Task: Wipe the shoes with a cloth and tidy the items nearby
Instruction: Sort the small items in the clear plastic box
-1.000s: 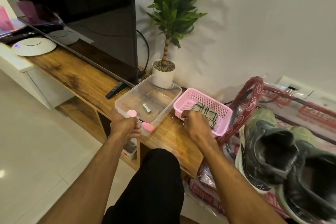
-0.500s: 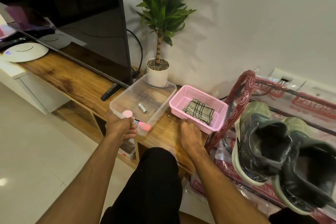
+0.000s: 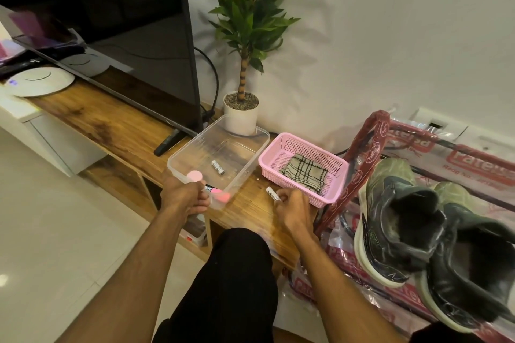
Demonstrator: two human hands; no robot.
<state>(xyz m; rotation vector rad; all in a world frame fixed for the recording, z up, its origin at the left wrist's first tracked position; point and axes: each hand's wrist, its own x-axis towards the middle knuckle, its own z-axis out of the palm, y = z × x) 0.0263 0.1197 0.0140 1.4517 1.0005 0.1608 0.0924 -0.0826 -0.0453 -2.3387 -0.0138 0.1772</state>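
Observation:
Two dark shoes [image 3: 412, 228] stand on a plastic-wrapped rack at the right. A checked cloth [image 3: 305, 172] lies folded in the pink basket [image 3: 281, 147] on the wooden shelf. My left hand [image 3: 184, 195] grips the near rim of the clear plastic box [image 3: 250, 136], which holds a battery [image 3: 218, 167], a pink round piece [image 3: 194, 175] and a pink-tipped marker [image 3: 216, 191]. My right hand [image 3: 291, 205] pinches a second small battery [image 3: 272, 193] on the shelf, between box and basket.
A potted plant [image 3: 241, 108] stands behind the box. A large TV [image 3: 117, 22] with its foot [image 3: 167, 142] fills the left of the wooden shelf [image 3: 111, 125]; a white round device [image 3: 41, 82] lies farther left. My black-clad knee [image 3: 237, 273] is below.
My right hand left the pink basket, came down to the shelf in front of it, and now pinches a battery. The left hand stayed on the clear box.

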